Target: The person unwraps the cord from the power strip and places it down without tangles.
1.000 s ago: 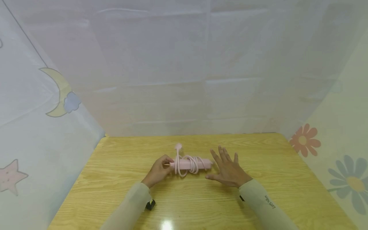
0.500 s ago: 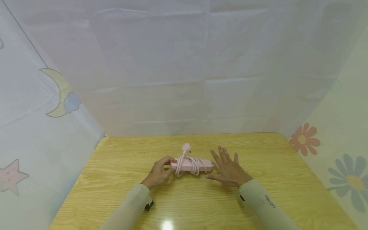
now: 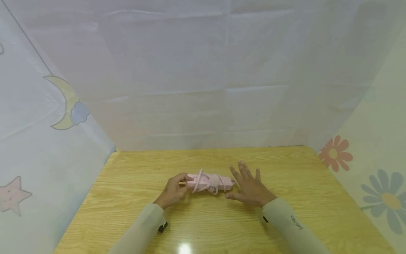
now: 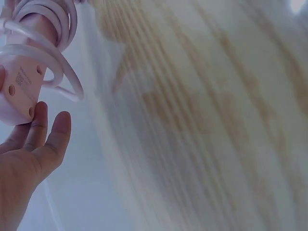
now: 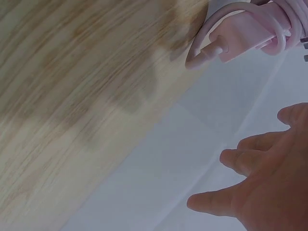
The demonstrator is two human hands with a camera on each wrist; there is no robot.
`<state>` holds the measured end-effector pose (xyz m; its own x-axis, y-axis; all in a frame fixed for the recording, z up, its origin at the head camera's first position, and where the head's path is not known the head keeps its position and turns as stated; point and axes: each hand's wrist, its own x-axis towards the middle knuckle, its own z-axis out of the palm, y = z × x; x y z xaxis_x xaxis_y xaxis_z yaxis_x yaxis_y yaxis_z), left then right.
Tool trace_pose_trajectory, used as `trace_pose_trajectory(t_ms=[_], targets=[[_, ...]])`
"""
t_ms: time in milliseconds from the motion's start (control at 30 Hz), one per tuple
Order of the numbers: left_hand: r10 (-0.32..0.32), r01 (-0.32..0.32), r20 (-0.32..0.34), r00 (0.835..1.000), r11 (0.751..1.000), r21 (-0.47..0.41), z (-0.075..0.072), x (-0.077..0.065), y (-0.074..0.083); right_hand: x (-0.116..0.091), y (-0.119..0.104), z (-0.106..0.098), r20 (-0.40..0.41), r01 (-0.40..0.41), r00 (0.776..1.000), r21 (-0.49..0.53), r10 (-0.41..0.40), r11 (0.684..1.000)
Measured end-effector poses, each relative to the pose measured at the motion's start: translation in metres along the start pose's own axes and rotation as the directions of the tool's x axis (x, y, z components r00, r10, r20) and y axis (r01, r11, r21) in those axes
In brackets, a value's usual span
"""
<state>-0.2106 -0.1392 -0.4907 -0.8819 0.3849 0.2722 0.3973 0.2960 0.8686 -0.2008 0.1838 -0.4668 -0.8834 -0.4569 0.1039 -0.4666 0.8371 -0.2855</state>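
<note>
A pink power strip (image 3: 205, 180) with its cord (image 3: 198, 183) wound round the middle is held at its left end by my left hand (image 3: 173, 190). The round plug (image 3: 214, 181) overlaps the cord loops in the head view. In the left wrist view, the strip's underside (image 4: 24, 89) with its screw holes faces the camera, and the fingertips of my left hand (image 4: 29, 154) lie against its end. My right hand (image 3: 252, 189) is spread beside the strip's right end, holding nothing. Its straight fingers show apart from the strip in the right wrist view, where the cord's entry (image 5: 211, 50) is visible.
A wood-grain table (image 3: 203, 218) lies under both hands. A pale cloth backdrop (image 3: 190, 106) rises behind it, with side panels printed with a moon (image 3: 63, 102), a star and flowers (image 3: 333, 153).
The strip has turned in my left hand, so its socket face shows more. The plug has swung from above the strip down onto the wound cord. My right hand has barely moved.
</note>
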Motion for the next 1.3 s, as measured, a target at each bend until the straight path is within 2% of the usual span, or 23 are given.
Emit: trace_pose_trajectory(t_ms=[100,300,567,733,1000,1300], targets=[[0.005,-0.005,0.004,1.0,1.0,-0.006,0.0,-0.001,-0.001,0.001,-0.003,0.001,-0.005,0.016,1.0,-0.001,-0.016,1.0],[0.079,-0.078,-0.009,0.997,0.996,0.032,0.0,0.0,-0.002,0.002,-0.007,-0.002,-0.019,0.036,0.999,-0.012,-0.036,0.999],[0.081,-0.081,-0.057,0.995,0.997,0.001,-0.001,-0.002,0.003,0.0,-0.005,-0.004,-0.03,0.038,0.999,-0.033,-0.039,0.999],[0.118,-0.119,-0.086,0.989,0.993,0.001,-0.003,-0.005,0.005,0.0,-0.005,-0.007,-0.039,0.055,0.998,-0.036,-0.056,0.998],[0.163,-0.179,-0.167,0.972,0.98,-0.083,-0.016,-0.009,0.016,-0.002,-0.008,-0.013,-0.048,0.061,0.997,-0.022,-0.062,0.998],[0.281,-0.3,-0.225,0.933,0.952,-0.053,-0.03,-0.005,0.026,-0.002,-0.011,-0.02,-0.077,0.074,0.994,-0.015,-0.075,0.997]])
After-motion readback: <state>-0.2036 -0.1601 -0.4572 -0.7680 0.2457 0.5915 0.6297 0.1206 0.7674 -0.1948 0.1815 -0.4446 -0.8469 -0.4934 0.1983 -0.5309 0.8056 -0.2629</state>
